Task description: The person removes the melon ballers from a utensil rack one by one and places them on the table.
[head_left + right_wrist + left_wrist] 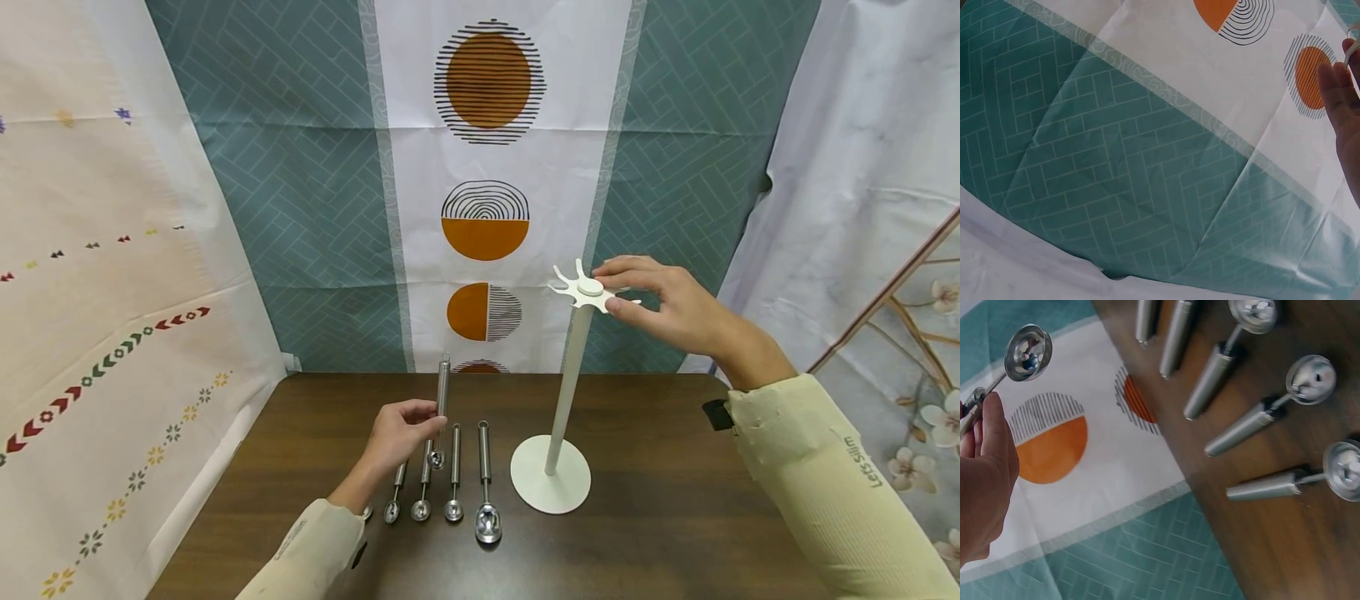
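My left hand [405, 429] pinches a steel scoop [442, 392] by its tube handle, held upright with its small round bowl down. In the left wrist view the bowl of this scoop [1027, 353] shows beyond the fingertips. A white stand [566, 387] has a round base and a pole topped by a ring of curved hooks [581, 283]. At that top my right hand [667, 304] grips the hook ring, thumb on the near side and fingers on the far side. Part of the right hand [1347, 112] appears at the right wrist view's edge.
Several steel scoops [487, 523] lie in a row on the dark wooden table [637, 517], handles pointing away; the leftmost is partly hidden by the left wrist. Behind the table hangs a patterned cloth [300, 208], and further cloths [112, 333] hang at both sides.
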`<state>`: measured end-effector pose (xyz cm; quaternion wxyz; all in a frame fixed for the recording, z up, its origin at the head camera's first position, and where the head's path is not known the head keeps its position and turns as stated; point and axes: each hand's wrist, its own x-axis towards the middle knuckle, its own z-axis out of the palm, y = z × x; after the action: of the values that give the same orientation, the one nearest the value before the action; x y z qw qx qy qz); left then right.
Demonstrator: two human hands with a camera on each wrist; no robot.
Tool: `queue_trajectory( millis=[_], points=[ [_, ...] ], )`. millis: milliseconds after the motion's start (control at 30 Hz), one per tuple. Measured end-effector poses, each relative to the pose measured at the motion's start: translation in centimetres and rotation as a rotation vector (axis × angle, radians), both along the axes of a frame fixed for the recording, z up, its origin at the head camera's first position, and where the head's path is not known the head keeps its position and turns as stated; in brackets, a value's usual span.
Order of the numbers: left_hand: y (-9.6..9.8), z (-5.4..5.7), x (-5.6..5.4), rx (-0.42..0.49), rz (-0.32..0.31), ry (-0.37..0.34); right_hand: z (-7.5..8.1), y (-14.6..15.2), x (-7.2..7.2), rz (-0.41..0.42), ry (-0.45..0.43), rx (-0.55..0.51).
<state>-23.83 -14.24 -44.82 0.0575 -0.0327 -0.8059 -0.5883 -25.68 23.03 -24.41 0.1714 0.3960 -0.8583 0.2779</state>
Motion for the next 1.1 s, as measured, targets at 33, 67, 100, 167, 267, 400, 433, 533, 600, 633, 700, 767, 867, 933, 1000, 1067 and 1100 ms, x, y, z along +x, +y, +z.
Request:
queue_trajectory(
  millis=[33, 67, 100, 167, 267, 400, 433, 533, 600, 633, 700, 767, 867, 933, 1000, 1067, 1100],
  points=[
    [-0.2, -0.2, 0.1, -0.006, 0.004, -0.001, 0.0, 0.0, 0.0, -0.001, -0.001, 0.001],
    [-0.4, -0.3, 0.2, -0.018, 0.01, -0.001, 0.0, 0.1, 0.0, -0.002, -0.003, 0.002],
    [-0.7, -0.5, 0.3, -0.029, 0.016, 0.002, 0.0, 0.1, 0.0, -0.002, -0.005, 0.002],
    [-1.2, -0.9, 0.6, -0.033, 0.016, -0.006, -0.1, 0.1, 0.0, -0.003, -0.006, 0.003],
    [-2.2, -1.4, 1.0, -0.015, 0.016, -0.028, -0.2, 0.1, 0.1, -0.006, -0.003, -0.001],
    [-3.7, -2.1, 1.3, 0.033, 0.041, -0.072, -0.1, 0.1, 0.1, -0.008, 0.005, -0.009],
    [-4.2, -2.3, 1.3, 0.041, 0.049, -0.084, -0.1, 0.0, 0.1, -0.007, 0.005, -0.01],
    [-5.5, -2.7, 1.2, 0.045, 0.064, -0.107, -0.1, 0.0, 0.0, -0.001, 0.006, -0.013],
    [-6.3, -3.1, 1.1, 0.026, 0.08, -0.12, -0.1, 0.0, 0.0, 0.001, 0.007, -0.014],
    [-6.7, -3.2, 1.1, 0.022, 0.085, -0.127, 0.0, 0.0, 0.0, 0.002, 0.007, -0.014],
    [-7.4, -3.6, 0.9, 0.016, 0.099, -0.145, 0.0, 0.0, 0.1, 0.001, 0.008, -0.015],
    [-8.2, -4.1, 0.7, 0.017, 0.111, -0.165, 0.0, 0.1, 0.1, 0.001, 0.007, -0.013],
    [-9.2, -5.0, 0.4, 0.002, 0.133, -0.187, 0.1, 0.1, 0.1, -0.001, 0.004, -0.011],
    [-9.7, -5.4, 0.3, -0.018, 0.153, -0.199, 0.1, 0.0, 0.1, -0.001, 0.0, -0.008],
    [-10.2, -5.7, 0.3, -0.03, 0.16, -0.208, 0.1, 0.0, 0.1, 0.0, -0.002, -0.009],
    [-10.7, -6.0, 0.2, -0.033, 0.16, -0.22, 0.1, -0.1, 0.1, 0.001, -0.007, -0.012],
    [-10.9, -6.1, 0.2, -0.035, 0.157, -0.226, 0.1, -0.1, 0.1, 0.002, -0.009, -0.012]
  ],
)
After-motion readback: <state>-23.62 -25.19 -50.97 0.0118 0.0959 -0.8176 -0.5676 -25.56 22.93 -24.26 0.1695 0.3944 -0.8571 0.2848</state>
